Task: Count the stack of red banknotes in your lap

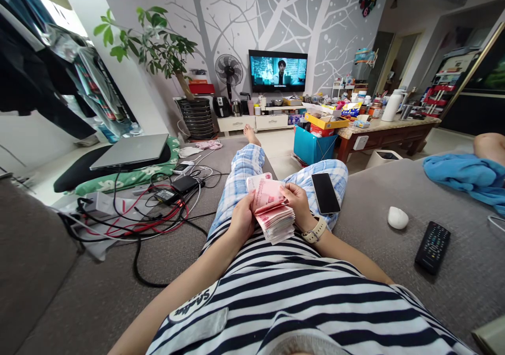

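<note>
A thick stack of red banknotes is held above my lap, folded over so that its near end hangs down and fans out. My left hand grips the stack from the left, thumb on top. From the other side, my right hand pinches the upper notes between thumb and fingers; a watch with a pale strap is on that wrist. Some notes stand raised at the far end, between the two hands. A black-screened phone lies on my thigh, just right of my right hand.
On the sofa to my left are tangled cables and a closed laptop on a cushion. To my right lie a white mouse, a black remote and a blue cloth beside another person's leg. A crowded table stands ahead.
</note>
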Demonstrator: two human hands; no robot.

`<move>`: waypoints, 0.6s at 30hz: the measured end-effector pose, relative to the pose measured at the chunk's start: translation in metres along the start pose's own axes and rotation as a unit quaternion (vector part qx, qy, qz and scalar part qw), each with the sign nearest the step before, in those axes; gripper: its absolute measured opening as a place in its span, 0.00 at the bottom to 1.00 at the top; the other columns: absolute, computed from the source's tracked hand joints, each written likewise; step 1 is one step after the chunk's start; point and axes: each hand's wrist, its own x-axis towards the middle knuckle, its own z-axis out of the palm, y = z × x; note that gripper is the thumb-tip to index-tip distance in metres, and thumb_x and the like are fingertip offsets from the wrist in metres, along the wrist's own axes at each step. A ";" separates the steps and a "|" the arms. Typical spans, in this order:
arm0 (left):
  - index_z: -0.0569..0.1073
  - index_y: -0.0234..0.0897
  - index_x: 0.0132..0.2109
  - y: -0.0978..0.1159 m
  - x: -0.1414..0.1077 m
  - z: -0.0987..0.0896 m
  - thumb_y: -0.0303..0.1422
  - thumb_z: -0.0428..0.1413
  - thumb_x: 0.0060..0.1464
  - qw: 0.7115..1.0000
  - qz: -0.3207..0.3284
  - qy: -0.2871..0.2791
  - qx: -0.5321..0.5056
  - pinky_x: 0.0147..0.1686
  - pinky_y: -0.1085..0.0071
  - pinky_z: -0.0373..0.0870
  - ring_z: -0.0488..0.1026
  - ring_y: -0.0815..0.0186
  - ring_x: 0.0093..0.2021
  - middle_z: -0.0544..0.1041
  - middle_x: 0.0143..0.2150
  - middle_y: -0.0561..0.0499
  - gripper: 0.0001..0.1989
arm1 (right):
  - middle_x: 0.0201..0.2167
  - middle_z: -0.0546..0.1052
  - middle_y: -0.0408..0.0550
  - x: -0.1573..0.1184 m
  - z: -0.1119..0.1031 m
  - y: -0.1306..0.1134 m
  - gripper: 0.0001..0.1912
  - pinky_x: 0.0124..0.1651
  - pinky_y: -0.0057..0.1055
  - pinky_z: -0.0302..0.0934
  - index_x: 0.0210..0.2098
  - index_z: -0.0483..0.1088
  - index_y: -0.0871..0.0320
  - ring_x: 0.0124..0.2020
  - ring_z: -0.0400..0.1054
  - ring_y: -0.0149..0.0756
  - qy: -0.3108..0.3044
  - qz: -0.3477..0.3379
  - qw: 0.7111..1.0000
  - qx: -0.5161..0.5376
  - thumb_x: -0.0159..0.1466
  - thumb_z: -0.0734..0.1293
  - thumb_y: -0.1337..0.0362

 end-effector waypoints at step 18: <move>0.70 0.38 0.22 0.017 -0.016 0.004 0.33 0.62 0.45 0.996 0.022 0.015 0.089 0.32 0.68 0.66 0.64 0.67 0.26 0.70 0.20 0.55 0.10 | 0.20 0.63 0.39 -0.001 0.001 -0.005 0.17 0.28 0.29 0.53 0.23 0.66 0.55 0.24 0.53 0.31 -0.024 0.003 0.999 0.024 0.57 0.69 0.50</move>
